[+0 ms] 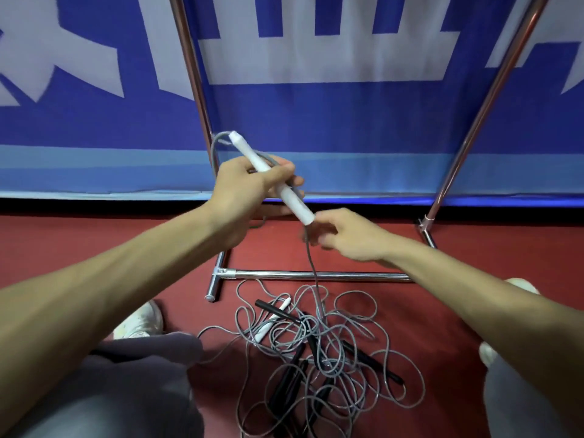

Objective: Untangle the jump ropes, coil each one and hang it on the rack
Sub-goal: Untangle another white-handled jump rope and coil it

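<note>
The left hand [243,188] and right hand [350,235] are bare. The left forearm [120,276] and right forearm [474,289] are uncovered right back to the picture's edges. The legs are in loose trousers [126,390], dark grey with soft folds on the left leg and paler grey on the right. A white left shoe [142,320] and a white right shoe [521,284] show beyond the knees.

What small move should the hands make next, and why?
Probably the right hand should draw the gray cord upward, out of the pile: the left hand grips the white handle, and the cord runs down into it.
</note>
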`<state>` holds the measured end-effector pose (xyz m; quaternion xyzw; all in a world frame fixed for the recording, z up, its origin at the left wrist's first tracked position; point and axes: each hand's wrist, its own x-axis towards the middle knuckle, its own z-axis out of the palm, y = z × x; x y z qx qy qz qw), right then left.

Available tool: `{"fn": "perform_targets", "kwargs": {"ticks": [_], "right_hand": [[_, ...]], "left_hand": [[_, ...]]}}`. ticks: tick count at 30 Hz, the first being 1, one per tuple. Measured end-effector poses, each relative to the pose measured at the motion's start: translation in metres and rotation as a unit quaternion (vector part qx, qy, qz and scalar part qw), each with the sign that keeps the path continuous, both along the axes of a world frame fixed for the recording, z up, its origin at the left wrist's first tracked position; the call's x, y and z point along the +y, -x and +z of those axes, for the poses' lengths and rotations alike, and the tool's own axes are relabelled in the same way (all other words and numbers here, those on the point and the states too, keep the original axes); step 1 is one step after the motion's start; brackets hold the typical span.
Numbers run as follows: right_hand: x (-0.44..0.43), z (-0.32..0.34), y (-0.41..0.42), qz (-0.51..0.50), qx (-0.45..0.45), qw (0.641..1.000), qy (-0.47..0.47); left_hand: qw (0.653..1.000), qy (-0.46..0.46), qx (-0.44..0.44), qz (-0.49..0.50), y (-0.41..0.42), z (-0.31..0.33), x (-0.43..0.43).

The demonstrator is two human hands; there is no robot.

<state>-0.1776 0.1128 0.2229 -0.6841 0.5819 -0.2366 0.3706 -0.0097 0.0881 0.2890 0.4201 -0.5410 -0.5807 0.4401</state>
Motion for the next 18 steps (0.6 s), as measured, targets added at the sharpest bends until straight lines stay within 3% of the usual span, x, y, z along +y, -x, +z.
{"fn": "perform_targets", "kwargs": {"ticks": [5, 8, 12, 15, 18], "right_hand": [[0.002, -0.005, -0.011, 0.039, 0.015, 0.996, -0.083], [0.002, 0.000, -0.011, -0.026, -0.014, 0.999, -0.036], [-0.002, 0.011, -0.006, -0.126, -0.130, 0.983, 0.014], [-0.004, 0.025, -0.001, -0.170, -0.227, 0.959, 0.021], [-0.003, 0.038, 0.002, -0.189, -0.312, 0.931, 0.029]], "left_hand": [[0.999, -0.007, 0.022, 0.044, -0.008, -0.003, -0.003], [0.999, 0.024, -0.004, 0.040, -0.012, -0.007, -0.009], [0.988, 0.050, -0.147, -0.004, -0.018, -0.023, -0.015], [0.956, 0.053, -0.272, -0.100, -0.015, -0.041, -0.012], [0.920, 0.068, -0.332, -0.195, -0.007, -0.052, -0.008]]}}
